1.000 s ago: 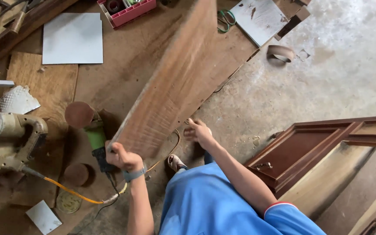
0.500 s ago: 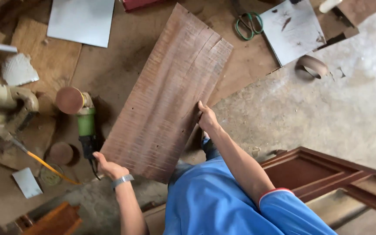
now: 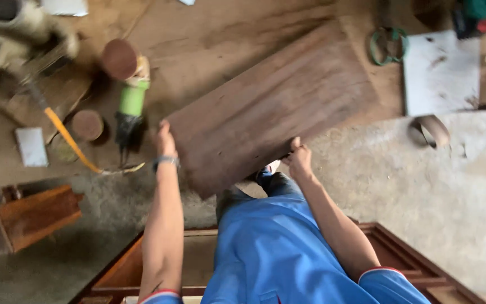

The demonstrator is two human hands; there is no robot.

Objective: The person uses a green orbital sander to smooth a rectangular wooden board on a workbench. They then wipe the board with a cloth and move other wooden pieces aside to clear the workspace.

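Note:
I hold a long brown wooden board [image 3: 271, 107] flat in front of me, above the floor. My left hand [image 3: 165, 141] grips its near left corner, and a watch shows on that wrist. The near right edge is held by my right hand [image 3: 299, 159]. The board runs away from me up and to the right. The frame is blurred by camera motion.
A green-bodied angle grinder [image 3: 129, 93] with a round sanding disc lies left of the board, with an orange cable [image 3: 66, 138]. A white sheet [image 3: 441, 73] and green scissors [image 3: 388, 45] lie at top right. A brown door frame [image 3: 406, 264] is under me, an orange wooden piece [image 3: 35, 217] at left.
The board has swung from a steep angle to lie lower and more crosswise. Both hands stayed on its near end. The view shifted, so the tools moved up in the frame.

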